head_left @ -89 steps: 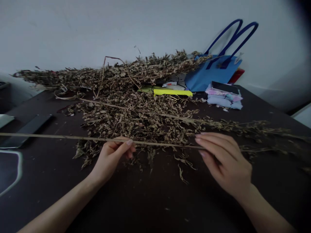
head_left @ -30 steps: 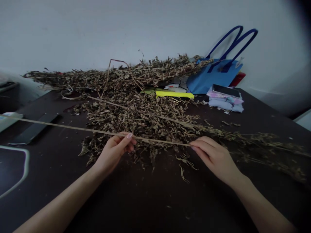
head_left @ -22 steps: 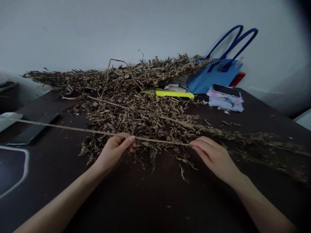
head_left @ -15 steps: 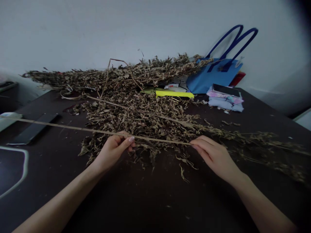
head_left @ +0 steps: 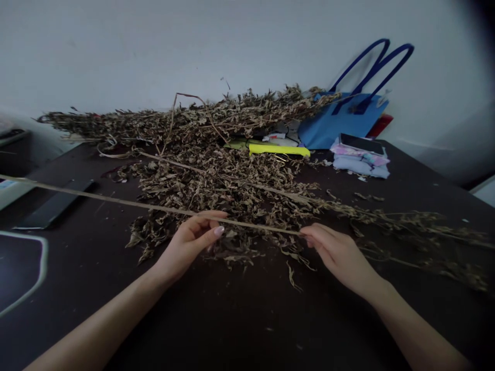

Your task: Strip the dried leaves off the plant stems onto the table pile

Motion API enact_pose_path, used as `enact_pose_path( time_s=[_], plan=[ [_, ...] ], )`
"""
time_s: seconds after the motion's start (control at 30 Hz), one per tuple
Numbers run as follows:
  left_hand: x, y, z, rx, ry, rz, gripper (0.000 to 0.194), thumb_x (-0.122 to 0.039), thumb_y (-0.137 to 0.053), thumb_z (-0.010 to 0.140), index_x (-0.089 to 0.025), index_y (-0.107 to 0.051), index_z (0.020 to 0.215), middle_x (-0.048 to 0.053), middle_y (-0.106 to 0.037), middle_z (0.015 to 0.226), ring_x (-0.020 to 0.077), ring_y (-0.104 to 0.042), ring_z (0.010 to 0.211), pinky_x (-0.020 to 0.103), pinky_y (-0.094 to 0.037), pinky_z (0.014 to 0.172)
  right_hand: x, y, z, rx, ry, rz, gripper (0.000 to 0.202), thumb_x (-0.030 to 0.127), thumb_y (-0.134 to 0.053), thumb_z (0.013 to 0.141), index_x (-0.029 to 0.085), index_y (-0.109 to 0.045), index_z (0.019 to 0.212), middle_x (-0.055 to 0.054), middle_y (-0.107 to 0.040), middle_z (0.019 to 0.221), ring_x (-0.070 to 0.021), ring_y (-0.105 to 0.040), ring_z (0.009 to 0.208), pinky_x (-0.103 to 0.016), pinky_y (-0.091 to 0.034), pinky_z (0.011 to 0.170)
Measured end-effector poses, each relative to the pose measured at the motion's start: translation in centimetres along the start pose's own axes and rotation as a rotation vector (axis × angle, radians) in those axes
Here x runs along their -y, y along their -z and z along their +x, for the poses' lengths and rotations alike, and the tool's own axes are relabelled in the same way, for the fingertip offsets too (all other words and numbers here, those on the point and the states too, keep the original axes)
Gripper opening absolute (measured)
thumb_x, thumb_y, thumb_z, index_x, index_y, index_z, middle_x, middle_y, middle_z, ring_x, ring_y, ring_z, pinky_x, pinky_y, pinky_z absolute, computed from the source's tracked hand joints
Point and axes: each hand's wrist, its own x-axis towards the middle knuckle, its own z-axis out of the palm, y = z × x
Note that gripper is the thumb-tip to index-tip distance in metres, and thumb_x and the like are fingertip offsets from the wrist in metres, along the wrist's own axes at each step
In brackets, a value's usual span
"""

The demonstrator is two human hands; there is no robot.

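Observation:
A long, thin dried stem runs from the left edge of the view to my right hand, whose fingers are pinched on it. My left hand is around the same stem, thumb below it and fingers curled behind. Beneath and beyond the hands lies a loose pile of dried leaves. Another leafy stem crosses that pile toward the right, where its thin branches spread over the table.
A large bundle of dried plants rests along the wall on the dark table. Behind are a blue bag, a yellow object and a phone on folded cloth. A dark flat object lies at left.
My left hand has slid slightly right along the stem, and my right hand has moved a little left. The stem's left part has risen slightly in view.

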Motion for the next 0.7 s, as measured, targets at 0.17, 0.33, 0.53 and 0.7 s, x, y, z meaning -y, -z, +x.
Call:
enact_pose_path(
  time_s=[0.17,0.33,0.53,0.7],
  plan=[
    [0.63,-0.29,-0.19,0.05,0.053,-0.033,0.027,-0.033,-0.061,0.08,-0.022,-0.066,0.104,-0.004,-0.049,0.059,0.0072,-0.038,0.048,0.019,-0.031,0.045,0.45,-0.36,0.13,0.008,0.019,-0.01,0.02,0.017,-0.031,0.092,0.019,-0.052,0.096,-0.003,-0.054,0.074,-0.0126,-0.053,0.061,-0.024,-0.042,0.056],
    [0.64,-0.38,-0.15,0.049,0.015,0.096,0.022,-0.036,-0.06,0.081,-0.017,-0.07,0.087,0.003,-0.056,0.073,0.0086,-0.043,0.051,0.021,-0.034,0.046,0.3,-0.6,0.06,0.001,0.015,-0.012,0.019,0.018,-0.035,0.092,0.019,-0.053,0.096,-0.003,-0.056,0.075,-0.0128,-0.054,0.062,-0.024,-0.043,0.057],
    [0.45,-0.66,-0.31,0.06,-0.005,0.123,0.023,-0.036,-0.062,0.079,-0.019,-0.07,0.091,0.002,-0.059,0.075,0.0095,-0.045,0.052,0.021,-0.038,0.048,0.23,-0.78,0.02,0.014,0.032,-0.003,0.018,0.017,-0.035,0.092,0.02,-0.052,0.097,-0.004,-0.057,0.076,-0.0132,-0.054,0.063,-0.024,-0.042,0.056],
    [0.77,-0.57,-0.2,0.102,-0.039,0.163,0.022,-0.035,-0.058,0.081,-0.016,-0.069,0.077,0.004,-0.06,0.078,0.0093,-0.047,0.052,0.022,-0.038,0.048,0.29,-0.84,0.04,0.026,0.042,0.002,0.017,0.014,-0.035,0.092,0.02,-0.05,0.098,-0.004,-0.057,0.078,-0.013,-0.055,0.066,-0.024,-0.043,0.057]
  ],
)
